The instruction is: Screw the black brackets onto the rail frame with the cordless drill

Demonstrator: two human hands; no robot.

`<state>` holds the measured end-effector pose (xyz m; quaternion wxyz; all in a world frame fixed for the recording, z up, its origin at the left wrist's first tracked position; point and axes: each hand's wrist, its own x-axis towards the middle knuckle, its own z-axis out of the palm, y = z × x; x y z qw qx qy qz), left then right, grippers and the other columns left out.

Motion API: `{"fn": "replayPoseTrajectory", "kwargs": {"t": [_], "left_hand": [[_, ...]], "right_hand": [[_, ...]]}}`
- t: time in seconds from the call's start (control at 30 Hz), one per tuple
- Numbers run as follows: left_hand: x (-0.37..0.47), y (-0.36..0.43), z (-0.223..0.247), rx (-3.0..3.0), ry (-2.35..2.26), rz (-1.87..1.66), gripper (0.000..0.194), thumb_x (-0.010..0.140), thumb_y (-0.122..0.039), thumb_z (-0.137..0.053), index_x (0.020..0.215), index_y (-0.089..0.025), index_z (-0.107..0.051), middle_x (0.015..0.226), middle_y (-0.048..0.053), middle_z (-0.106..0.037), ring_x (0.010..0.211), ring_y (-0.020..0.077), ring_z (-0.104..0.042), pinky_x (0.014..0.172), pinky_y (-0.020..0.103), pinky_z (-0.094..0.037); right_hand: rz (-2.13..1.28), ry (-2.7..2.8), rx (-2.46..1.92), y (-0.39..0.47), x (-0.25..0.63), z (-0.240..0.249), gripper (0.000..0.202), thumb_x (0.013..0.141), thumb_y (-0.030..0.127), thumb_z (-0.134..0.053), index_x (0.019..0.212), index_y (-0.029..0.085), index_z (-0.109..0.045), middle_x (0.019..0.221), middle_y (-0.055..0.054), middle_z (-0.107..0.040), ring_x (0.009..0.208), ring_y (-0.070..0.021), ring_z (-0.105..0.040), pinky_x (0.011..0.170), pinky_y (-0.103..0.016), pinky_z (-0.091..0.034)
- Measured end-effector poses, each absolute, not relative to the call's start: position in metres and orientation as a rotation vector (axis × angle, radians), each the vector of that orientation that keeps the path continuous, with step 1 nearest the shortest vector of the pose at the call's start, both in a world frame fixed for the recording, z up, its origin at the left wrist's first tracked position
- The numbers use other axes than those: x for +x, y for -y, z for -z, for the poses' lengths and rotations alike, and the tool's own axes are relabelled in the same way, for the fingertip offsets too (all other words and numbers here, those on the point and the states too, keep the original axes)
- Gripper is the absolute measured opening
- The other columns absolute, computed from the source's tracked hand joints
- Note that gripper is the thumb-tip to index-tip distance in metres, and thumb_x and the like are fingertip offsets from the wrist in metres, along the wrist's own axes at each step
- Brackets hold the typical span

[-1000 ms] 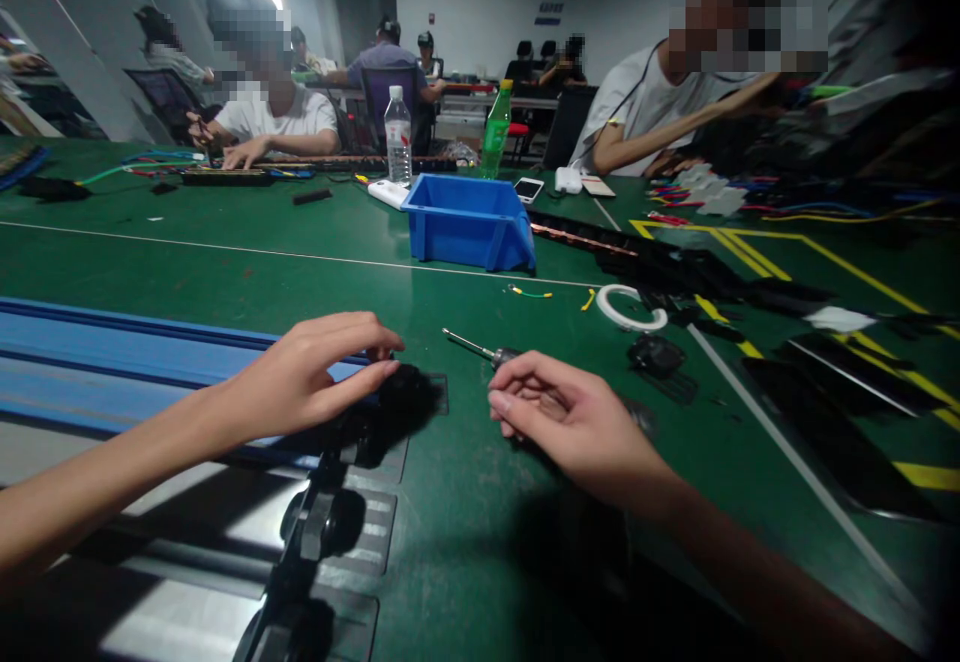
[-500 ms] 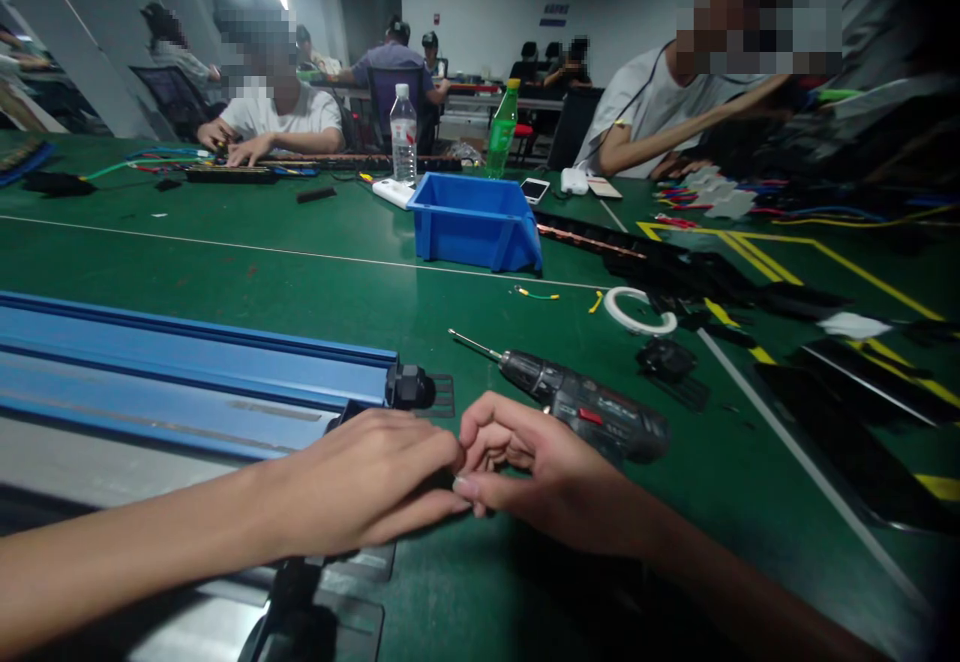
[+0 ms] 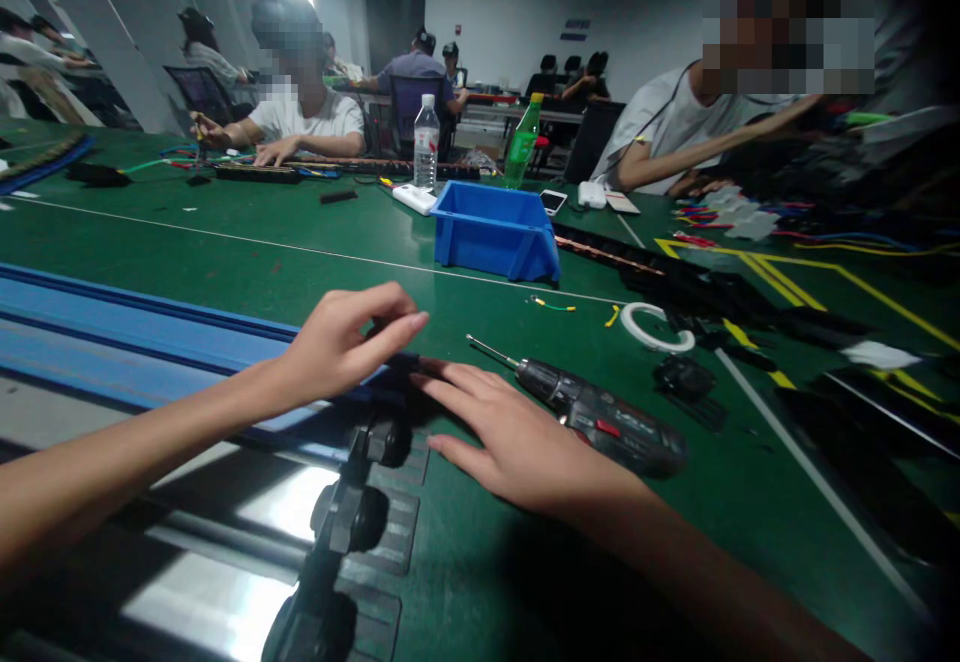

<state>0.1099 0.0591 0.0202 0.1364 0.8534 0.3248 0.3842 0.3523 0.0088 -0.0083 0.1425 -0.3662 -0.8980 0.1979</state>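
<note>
My left hand [image 3: 352,337] is over the right end of the blue rail [image 3: 187,337], its thumb and fingers curled toward each other; whatever may be between them is hidden. Fingers spread, my right hand [image 3: 495,427] reaches to the black end fitting beside the rail and appears to hold nothing. Black clamp-like fittings [image 3: 349,517] with flat slotted tabs line the ends of the rails below my hands. Just beyond my right hand lies a black cordless drill [image 3: 600,417] with a long bit pointing to the upper left.
On the green table stand a blue bin [image 3: 495,237], a clear bottle [image 3: 426,147] and a green bottle [image 3: 523,147]. A white ring [image 3: 656,330], wires and black parts lie to the right. Two people sit across the table, others farther back.
My hands, fingertips together before, are now apart. The left has moved up over the rail end; the right has opened and moved slightly left. The whole view has shifted, uncovering the fittings.
</note>
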Motion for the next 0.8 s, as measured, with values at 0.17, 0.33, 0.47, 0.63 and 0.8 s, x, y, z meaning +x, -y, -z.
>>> {"fn": "replayPoseTrajectory", "kwargs": {"t": [0.17, 0.33, 0.47, 0.63, 0.8], "left_hand": [[0.085, -0.092, 0.004, 2.362, -1.154, -1.174, 0.028, 0.1, -0.035, -0.057, 0.079, -0.016, -0.059, 0.063, -0.003, -0.055, 0.058, 0.0097, -0.048, 0.057, 0.022, -0.038], [0.079, -0.093, 0.015, 2.318, -1.193, -1.189, 0.028, 0.1, -0.036, -0.056, 0.08, -0.016, -0.059, 0.064, -0.002, -0.055, 0.058, 0.0102, -0.049, 0.057, 0.022, -0.039], [0.081, -0.091, 0.017, 2.315, -1.174, -1.18, 0.025, 0.1, -0.035, -0.056, 0.084, -0.016, -0.059, 0.067, -0.002, -0.056, 0.059, 0.0099, -0.051, 0.059, 0.021, -0.041], [0.08, -0.093, 0.021, 2.288, -1.15, -1.191, 0.023, 0.101, -0.034, -0.055, 0.087, -0.016, -0.059, 0.069, -0.002, -0.056, 0.06, 0.0097, -0.052, 0.059, 0.022, -0.041], [0.083, -0.093, 0.023, 2.284, -1.132, -1.187, 0.021, 0.101, -0.034, -0.055, 0.09, -0.016, -0.058, 0.071, -0.001, -0.057, 0.06, 0.0102, -0.052, 0.059, 0.021, -0.043]], "right_hand": [[-0.459, 2.719, -1.159, -0.002, 0.353, 0.019, 0.059, 0.097, 0.025, -0.059, 0.154, 0.02, -0.045, 0.163, -0.018, -0.04, 0.149, -0.0344, -0.039, 0.12, -0.057, -0.04], [-0.478, 2.705, -1.227, 0.006, 0.365, 0.027, 0.06, 0.096, 0.019, -0.055, 0.155, 0.018, -0.043, 0.166, -0.017, -0.034, 0.153, -0.0335, -0.033, 0.122, -0.057, -0.037], [-0.498, 2.656, -1.269, 0.004, 0.369, 0.022, 0.06, 0.098, 0.028, -0.055, 0.156, 0.021, -0.041, 0.164, -0.014, -0.039, 0.15, -0.0317, -0.039, 0.121, -0.055, -0.04], [-0.532, 2.501, -1.358, 0.001, 0.369, 0.017, 0.039, 0.1, 0.031, -0.055, 0.138, 0.02, -0.056, 0.138, -0.013, -0.06, 0.124, -0.0297, -0.062, 0.112, -0.051, -0.051], [-0.571, 2.486, -1.324, -0.003, 0.356, 0.02, 0.034, 0.101, 0.023, -0.05, 0.134, 0.02, -0.058, 0.132, -0.014, -0.06, 0.115, -0.0295, -0.066, 0.105, -0.05, -0.054]]}}
